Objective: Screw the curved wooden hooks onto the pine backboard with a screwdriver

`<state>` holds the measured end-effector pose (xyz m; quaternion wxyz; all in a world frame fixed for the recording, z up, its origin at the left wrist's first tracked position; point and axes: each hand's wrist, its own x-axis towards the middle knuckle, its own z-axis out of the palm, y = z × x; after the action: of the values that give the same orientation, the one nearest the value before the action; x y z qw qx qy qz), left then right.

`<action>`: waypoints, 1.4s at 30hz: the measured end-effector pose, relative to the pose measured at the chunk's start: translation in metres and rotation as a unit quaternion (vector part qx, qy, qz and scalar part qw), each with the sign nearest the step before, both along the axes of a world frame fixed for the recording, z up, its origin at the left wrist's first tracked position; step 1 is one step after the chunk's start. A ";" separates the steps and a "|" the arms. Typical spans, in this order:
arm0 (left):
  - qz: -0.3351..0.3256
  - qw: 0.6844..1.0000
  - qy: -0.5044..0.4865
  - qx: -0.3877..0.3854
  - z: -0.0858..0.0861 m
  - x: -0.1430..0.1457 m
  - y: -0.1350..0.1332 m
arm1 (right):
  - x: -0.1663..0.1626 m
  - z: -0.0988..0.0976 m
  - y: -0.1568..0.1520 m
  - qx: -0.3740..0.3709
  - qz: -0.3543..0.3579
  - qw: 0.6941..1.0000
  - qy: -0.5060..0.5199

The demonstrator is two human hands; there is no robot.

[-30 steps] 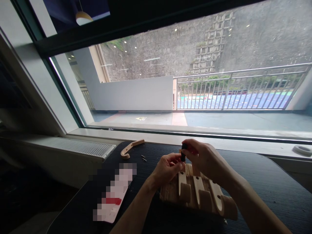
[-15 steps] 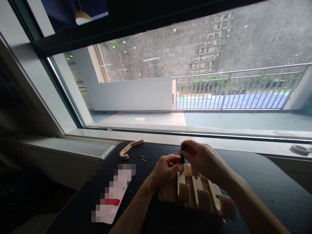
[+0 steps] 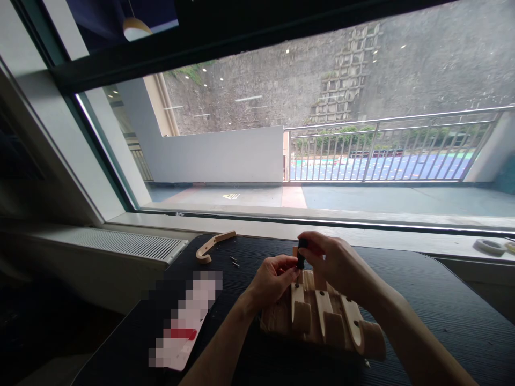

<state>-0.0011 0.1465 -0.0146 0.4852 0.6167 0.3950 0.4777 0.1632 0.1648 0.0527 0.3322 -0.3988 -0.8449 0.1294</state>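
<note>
My right hand grips the black handle of a screwdriver, which stands nearly upright. Fingers of my left hand pinch it low down, near the shaft. The tip points at a hole in the leftmost wooden hook on a wooden board. Two more hooks, a middle one and a right one, lie side by side on that board, with dark holes in them. My right hand and forearm cover part of the board's far side.
A loose wooden hook lies at the table's far left, with small screws nearby. A pink, partly blurred flat item rests on the dark table. Beyond are the window sill with a tape roll and a radiator.
Both hands keep their hold on the screwdriver, almost in the same place. The whole view has shifted very slightly; the loose hook and screws lie as before.
</note>
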 end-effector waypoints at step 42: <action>0.014 1.000 0.021 0.008 -0.001 0.003 0.001 | 0.005 -0.002 0.002 -0.039 0.065 0.997 0.031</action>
<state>0.0018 0.1471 -0.0157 0.4648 0.6250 0.4099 0.4747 0.1686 0.1666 0.0507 0.3331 -0.3516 -0.8526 0.1961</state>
